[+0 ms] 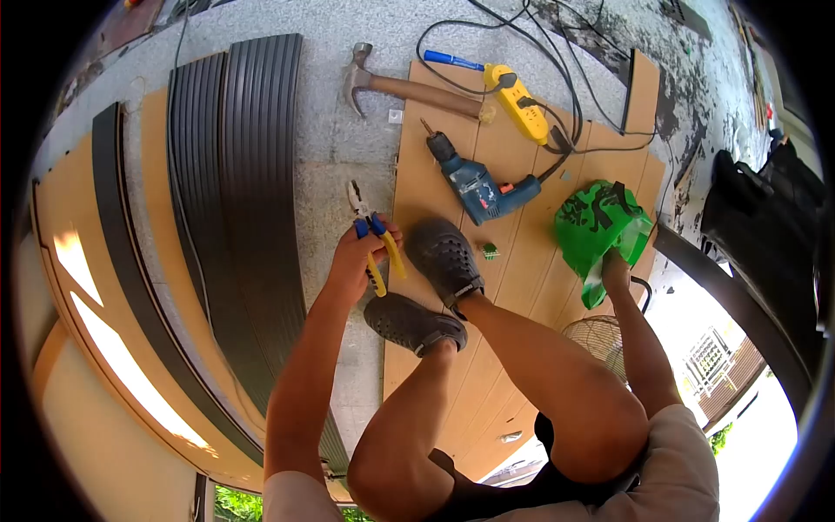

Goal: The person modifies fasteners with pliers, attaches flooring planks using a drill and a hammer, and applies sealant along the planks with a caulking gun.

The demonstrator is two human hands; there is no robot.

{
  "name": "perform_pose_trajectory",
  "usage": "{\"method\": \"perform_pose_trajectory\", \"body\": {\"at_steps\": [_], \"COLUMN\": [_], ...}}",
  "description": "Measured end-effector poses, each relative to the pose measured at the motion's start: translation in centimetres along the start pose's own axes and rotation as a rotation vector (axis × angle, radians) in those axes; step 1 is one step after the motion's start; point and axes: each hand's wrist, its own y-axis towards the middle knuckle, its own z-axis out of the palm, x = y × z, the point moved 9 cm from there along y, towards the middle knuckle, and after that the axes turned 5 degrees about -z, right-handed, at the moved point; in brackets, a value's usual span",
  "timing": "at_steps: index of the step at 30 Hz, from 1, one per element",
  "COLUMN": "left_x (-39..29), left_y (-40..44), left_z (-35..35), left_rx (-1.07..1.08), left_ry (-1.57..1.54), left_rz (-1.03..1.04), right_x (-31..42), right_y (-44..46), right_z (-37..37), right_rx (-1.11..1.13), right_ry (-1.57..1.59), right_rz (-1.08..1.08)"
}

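My left hand (pixel 351 258) is closed round a pair of pliers (pixel 372 228) with blue and yellow handles. The jaws point away from me, above the grey floor. On the right, my right hand (pixel 615 268) reaches into the mouth of a green plastic bag (pixel 596 219) with black print. Its fingers are hidden inside, so I cannot see what they touch. Between my hands a blue power drill (pixel 480 187) lies on its side, a bit in its chuck. Close to my shoe rests a small green item (pixel 490 251), too small to name.
A claw hammer (pixel 417 93) and a yellow power strip (pixel 518 104) with plugged-in cords lie at the far side. Wood-coloured panels (pixel 513 287) are under the drill and bag. Dark ribbed panels (pixel 252 174) lie to the left. A wire fan guard (pixel 596 341) stands near my right forearm.
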Motion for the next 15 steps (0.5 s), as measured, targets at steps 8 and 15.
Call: {"method": "perform_pose_trajectory", "body": {"at_steps": [8, 15], "left_x": [5.2, 5.3], "left_y": [5.8, 7.9], "left_z": [1.7, 8.1], "left_rx": [0.287, 0.413], "left_ry": [-0.361, -0.716], "left_rz": [-0.06, 0.059], "right_x": [13.3, 42.8], "right_y": [0.1, -5.3], "right_z": [-12.3, -11.7], "right_rx": [-0.701, -0.054], "right_ry": [0.103, 0.081], "right_rz": [-0.207, -0.812]}}
